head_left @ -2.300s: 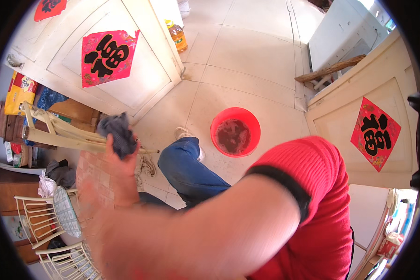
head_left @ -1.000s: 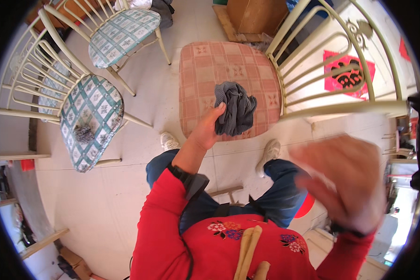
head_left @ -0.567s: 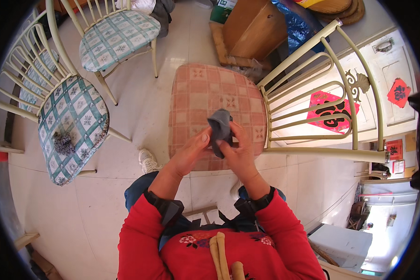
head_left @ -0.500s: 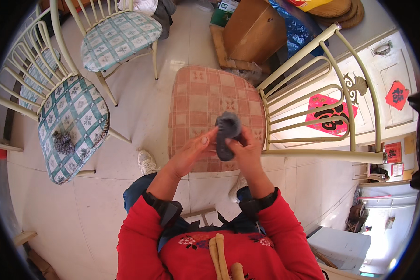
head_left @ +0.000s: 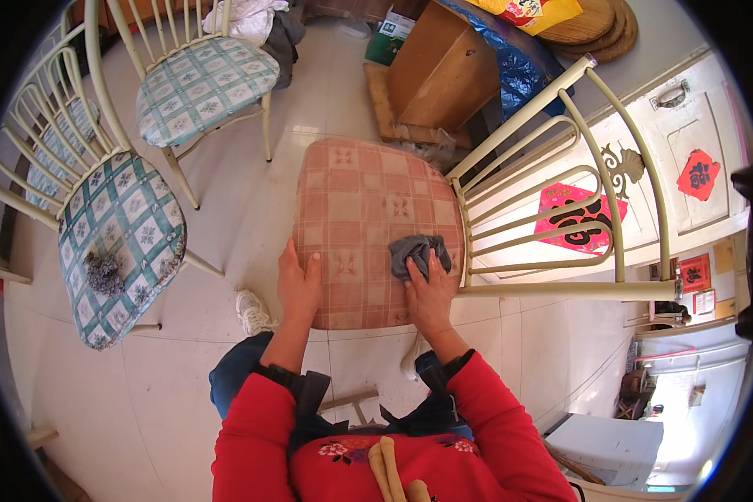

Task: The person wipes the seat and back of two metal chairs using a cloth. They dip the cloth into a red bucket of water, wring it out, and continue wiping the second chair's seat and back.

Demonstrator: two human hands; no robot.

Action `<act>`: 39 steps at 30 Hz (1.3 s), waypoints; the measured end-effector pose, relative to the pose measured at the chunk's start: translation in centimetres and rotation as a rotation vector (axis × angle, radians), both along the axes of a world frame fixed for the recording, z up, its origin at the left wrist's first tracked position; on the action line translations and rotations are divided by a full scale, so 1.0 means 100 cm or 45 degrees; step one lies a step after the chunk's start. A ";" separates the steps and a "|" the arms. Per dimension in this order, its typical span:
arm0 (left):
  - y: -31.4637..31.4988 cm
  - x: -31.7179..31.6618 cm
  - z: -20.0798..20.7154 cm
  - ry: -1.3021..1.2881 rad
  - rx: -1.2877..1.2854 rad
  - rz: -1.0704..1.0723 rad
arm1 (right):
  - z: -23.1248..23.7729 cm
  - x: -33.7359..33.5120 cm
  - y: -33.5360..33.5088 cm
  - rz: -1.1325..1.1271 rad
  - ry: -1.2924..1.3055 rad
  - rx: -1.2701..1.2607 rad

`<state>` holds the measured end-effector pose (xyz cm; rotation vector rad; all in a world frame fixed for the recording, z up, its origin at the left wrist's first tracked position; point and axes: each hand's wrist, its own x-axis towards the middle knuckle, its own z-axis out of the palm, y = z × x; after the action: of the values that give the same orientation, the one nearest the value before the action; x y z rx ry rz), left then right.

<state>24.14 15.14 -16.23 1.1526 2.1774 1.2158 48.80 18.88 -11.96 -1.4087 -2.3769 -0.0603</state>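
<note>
A chair seat (head_left: 351, 197) with pink checked padding lies before me. On its right near part is a crumpled dark grey cloth (head_left: 410, 251). My right hand (head_left: 431, 294) grips this cloth from above and presses it onto the padding, fingers bent into its folds. At the seat's left edge rests my left hand (head_left: 298, 284), thumb apart from the fingers, holding nothing.
The seat's cream metal backrest (head_left: 552, 201) rises on the right, in front of a white cabinet door (head_left: 673, 134). Two chairs with green checked seats stand left; a dark fuzzy clump (head_left: 105, 274) lies on the nearer one. Behind is a brown box (head_left: 443, 71).
The cloth, held up between both hands before, is now down on the seat under my right hand. My left hand has moved left and down to the seat's edge.
</note>
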 end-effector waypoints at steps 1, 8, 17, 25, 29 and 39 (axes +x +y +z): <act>-0.001 0.002 0.002 -0.063 -0.024 0.014 | -0.003 0.002 0.007 -0.029 0.024 -0.051; 0.002 0.004 0.019 -0.128 -0.020 0.066 | -0.009 -0.014 0.132 0.060 0.173 -0.182; 0.003 0.005 0.030 -0.163 -0.121 0.131 | -0.013 -0.044 0.262 -0.116 0.096 -0.326; 0.002 0.008 0.026 -0.156 -0.078 0.155 | -0.024 0.001 0.173 0.071 0.160 -0.102; 0.002 0.007 0.023 -0.187 -0.098 0.156 | -0.020 0.023 0.060 -0.014 0.131 -0.109; -0.001 0.009 0.024 -0.225 -0.064 0.144 | -0.013 0.035 0.007 -0.085 0.166 -0.123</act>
<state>25.04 15.05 -13.87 0.8771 2.1506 1.2507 52.27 19.54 -13.23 -1.4883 -2.2536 0.1262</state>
